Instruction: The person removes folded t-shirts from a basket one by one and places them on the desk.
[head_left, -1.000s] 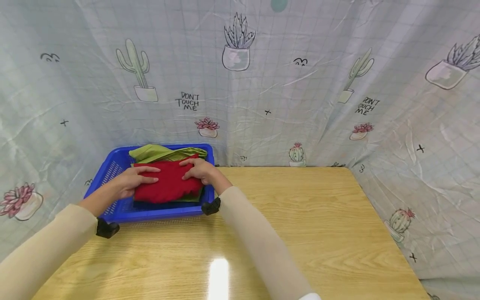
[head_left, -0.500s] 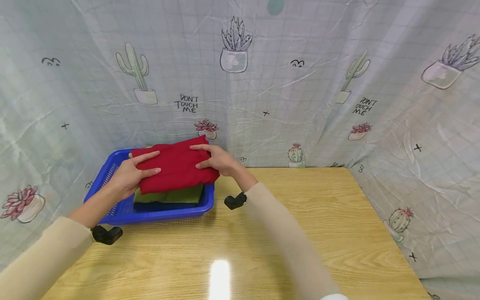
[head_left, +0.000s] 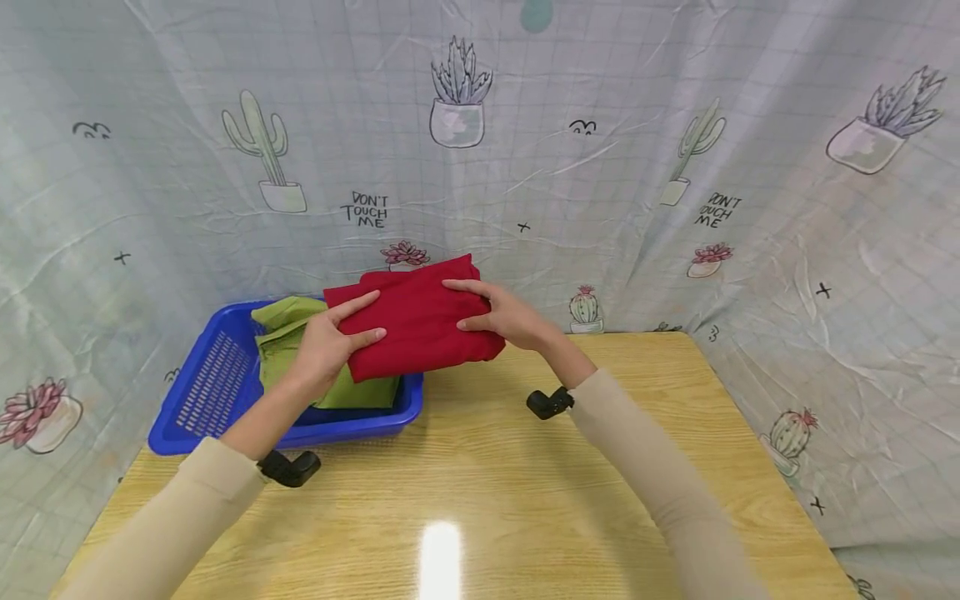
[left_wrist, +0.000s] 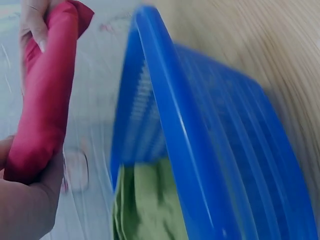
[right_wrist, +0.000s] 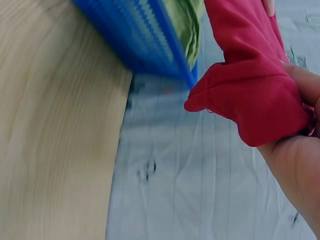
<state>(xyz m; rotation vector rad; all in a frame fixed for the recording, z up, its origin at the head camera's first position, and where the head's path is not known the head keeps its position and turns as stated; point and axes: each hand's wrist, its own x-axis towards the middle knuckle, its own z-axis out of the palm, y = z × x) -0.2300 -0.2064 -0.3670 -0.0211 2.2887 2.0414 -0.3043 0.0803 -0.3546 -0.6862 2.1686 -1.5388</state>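
Observation:
A folded red garment point(head_left: 420, 321) is held up between both hands, over the right side of a blue plastic basket point(head_left: 285, 433). My left hand point(head_left: 326, 346) grips its left end, thumb and fingers on its top face. At the other end my right hand point(head_left: 506, 317) pinches it in the same way. In the left wrist view the red cloth point(left_wrist: 47, 95) is seen edge-on as a thick folded roll. The right wrist view shows a loose corner of the red cloth point(right_wrist: 255, 90) hanging down. Folded green cloth point(head_left: 281, 354) lies in the basket, partly hidden by my left hand.
The basket stands at the back left of a wooden table point(head_left: 525, 467). A hanging curtain point(head_left: 525, 167) printed with cacti closes off the back and both sides. Small black wrist cameras point(head_left: 551, 402) sit under each forearm.
Both hands have lifted the red garment out of the basket and carried it to the right. The green cloth beneath it is now more exposed.

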